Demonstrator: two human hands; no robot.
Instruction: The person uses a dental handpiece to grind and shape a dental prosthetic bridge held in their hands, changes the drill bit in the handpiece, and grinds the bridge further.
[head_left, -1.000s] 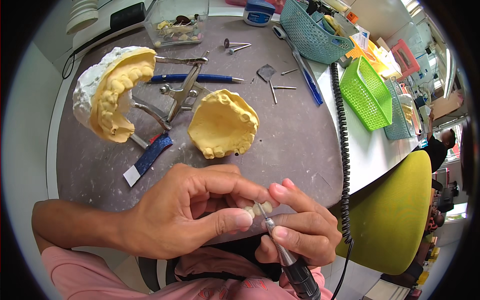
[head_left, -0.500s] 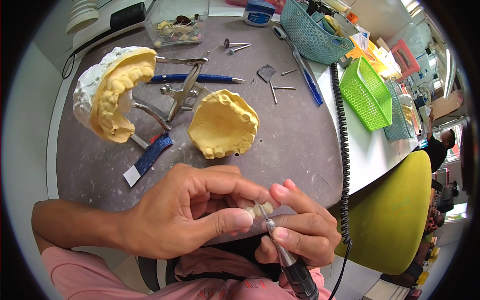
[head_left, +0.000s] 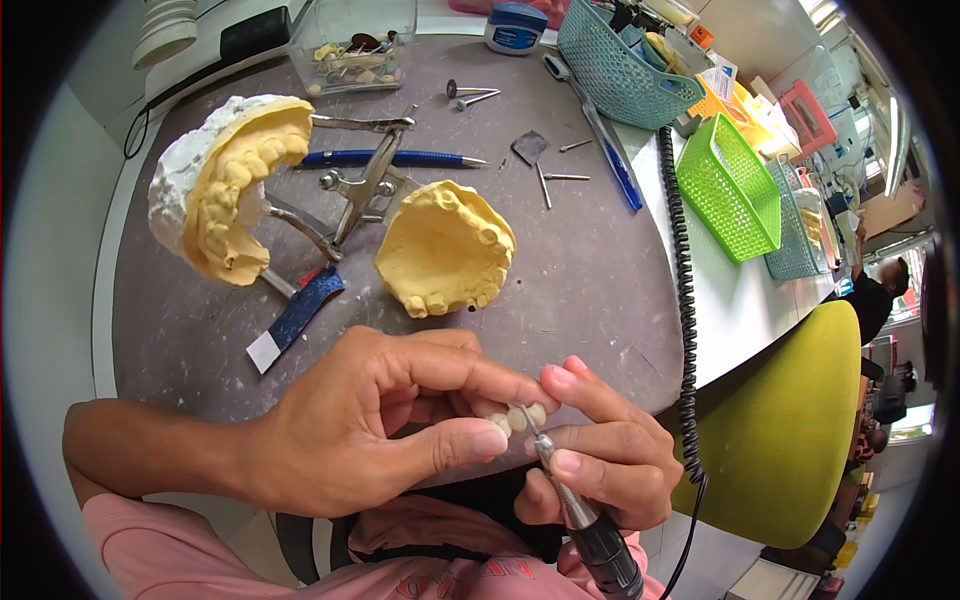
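My left hand (head_left: 350,430) pinches a small cream dental bridge (head_left: 515,418) between thumb and forefinger. My right hand (head_left: 610,440) grips a rotary handpiece (head_left: 590,535) whose thin bur touches the bridge; its upper fingertips rest beside the bridge and my left forefinger. Beyond my hands a yellow plaster arch model (head_left: 445,250) lies on the grey mat (head_left: 590,300). At the left, a second model (head_left: 230,180) with white plaster backing is on a metal articulator (head_left: 355,200), near a blue-and-white strip (head_left: 305,310).
A blue pen (head_left: 400,158), a brush (head_left: 605,140), several burs (head_left: 470,95), a clear box (head_left: 350,50) and blue jar (head_left: 515,28) lie behind. Baskets (head_left: 728,185) stand right, beside the coiled cord (head_left: 680,290). A green chair (head_left: 780,420) and another person (head_left: 875,300) are at the far right.
The handpiece and my right hand have shifted very slightly at the bridge. Both hands keep their grips; the things on the mat look unchanged.
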